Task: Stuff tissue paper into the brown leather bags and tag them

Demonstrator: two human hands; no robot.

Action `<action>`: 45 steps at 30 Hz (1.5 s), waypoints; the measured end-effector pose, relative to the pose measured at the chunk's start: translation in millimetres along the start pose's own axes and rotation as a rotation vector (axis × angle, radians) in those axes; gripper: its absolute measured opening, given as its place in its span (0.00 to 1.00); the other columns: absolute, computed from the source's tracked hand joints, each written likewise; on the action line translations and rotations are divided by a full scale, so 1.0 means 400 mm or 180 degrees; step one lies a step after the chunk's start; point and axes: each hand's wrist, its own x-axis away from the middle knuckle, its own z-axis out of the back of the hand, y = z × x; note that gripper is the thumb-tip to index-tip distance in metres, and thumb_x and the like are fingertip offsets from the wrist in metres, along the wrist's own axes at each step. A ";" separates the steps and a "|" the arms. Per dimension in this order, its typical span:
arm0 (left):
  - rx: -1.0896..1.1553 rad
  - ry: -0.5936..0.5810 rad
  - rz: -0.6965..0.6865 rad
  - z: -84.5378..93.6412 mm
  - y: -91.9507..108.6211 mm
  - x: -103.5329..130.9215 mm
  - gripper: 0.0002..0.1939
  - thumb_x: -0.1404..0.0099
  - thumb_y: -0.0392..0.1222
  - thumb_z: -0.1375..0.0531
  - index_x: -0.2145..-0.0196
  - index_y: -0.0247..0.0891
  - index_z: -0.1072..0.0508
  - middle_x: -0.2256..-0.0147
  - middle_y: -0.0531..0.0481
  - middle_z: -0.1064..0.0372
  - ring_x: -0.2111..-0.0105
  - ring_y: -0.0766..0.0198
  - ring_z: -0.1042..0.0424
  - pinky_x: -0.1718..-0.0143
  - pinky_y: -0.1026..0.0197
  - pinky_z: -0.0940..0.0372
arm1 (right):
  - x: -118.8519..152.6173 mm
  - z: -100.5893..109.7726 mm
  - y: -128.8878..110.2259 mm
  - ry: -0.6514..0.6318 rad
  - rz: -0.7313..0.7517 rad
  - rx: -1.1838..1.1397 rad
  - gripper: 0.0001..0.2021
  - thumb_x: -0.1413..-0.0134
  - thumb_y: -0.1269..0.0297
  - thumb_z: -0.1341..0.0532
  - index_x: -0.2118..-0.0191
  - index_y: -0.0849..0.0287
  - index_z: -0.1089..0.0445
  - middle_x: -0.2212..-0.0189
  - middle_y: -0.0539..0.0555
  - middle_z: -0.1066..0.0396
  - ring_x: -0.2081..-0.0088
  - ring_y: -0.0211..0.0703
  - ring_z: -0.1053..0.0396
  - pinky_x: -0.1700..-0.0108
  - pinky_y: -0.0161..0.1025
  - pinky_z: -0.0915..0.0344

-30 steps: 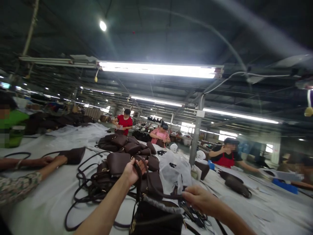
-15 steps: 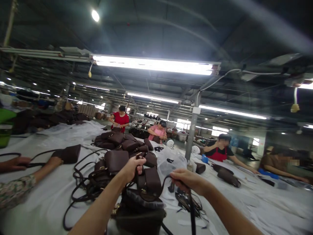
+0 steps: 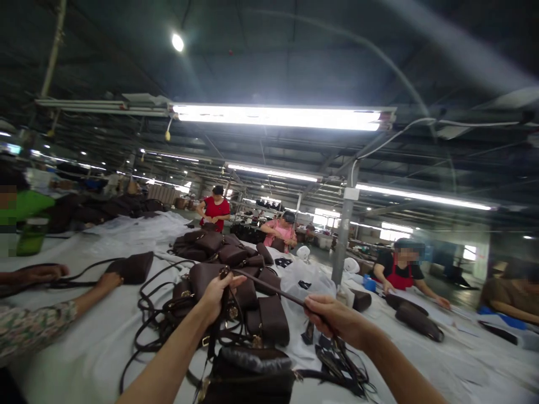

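My left hand point(image 3: 217, 294) is closed around a dark brown bag strap point(image 3: 267, 287). My right hand point(image 3: 332, 317) pinches the same strap further right, and the length between them runs nearly straight. More strap hangs below my left hand. Beneath my hands, at the bottom of the view, stands an open brown handbag point(image 3: 252, 381) with grey plastic-like wrapping in its mouth. Just behind it lies another brown bag point(image 3: 273, 321) with gold-coloured fittings. Whether the held strap is joined to the near bag is hidden.
A pile of brown handbags point(image 3: 210, 244) spreads ahead, with looped straps to the left. Clear plastic point(image 3: 298, 275) and a tangle of dark straps point(image 3: 341, 365) lie to the right. A co-worker's hand point(image 3: 110, 280) touches a bag at left. A metal post point(image 3: 343, 241) rises beyond.
My left hand has moved away from the bag behind and the strap is now stretched between my hands. The view has shifted slightly left. At left, the co-worker's hands stay near the bag.
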 end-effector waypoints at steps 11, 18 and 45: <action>0.1888 -0.0147 0.0552 -0.077 -0.107 -0.003 0.13 0.31 0.44 0.46 0.73 0.36 0.38 0.78 0.53 0.33 0.86 0.71 0.36 0.80 0.65 0.36 | -0.135 -0.235 0.069 0.0010 -0.0403 0.0293 0.14 0.47 0.56 0.45 0.78 0.58 0.41 0.89 0.41 0.45 0.89 0.28 0.52 0.87 0.30 0.58; 0.1517 0.0343 0.0187 0.054 -0.019 -0.035 0.19 0.29 0.45 0.51 0.77 0.39 0.47 0.84 0.63 0.51 0.90 0.79 0.55 0.87 0.73 0.51 | -0.047 -0.134 0.116 -0.0299 -0.0232 0.0372 0.20 0.52 0.44 0.42 0.76 0.58 0.40 0.88 0.41 0.44 0.88 0.28 0.51 0.85 0.31 0.59; -0.2755 -0.2120 -0.0062 -0.154 0.016 0.059 0.17 0.52 0.38 0.39 0.61 0.36 0.30 0.65 0.52 0.29 0.63 0.57 0.32 0.62 0.61 0.38 | -0.051 -0.136 -0.066 0.0232 0.1393 0.5403 0.12 0.35 0.71 0.55 0.51 0.63 0.38 0.61 0.61 0.31 0.64 0.48 0.27 0.68 0.39 0.35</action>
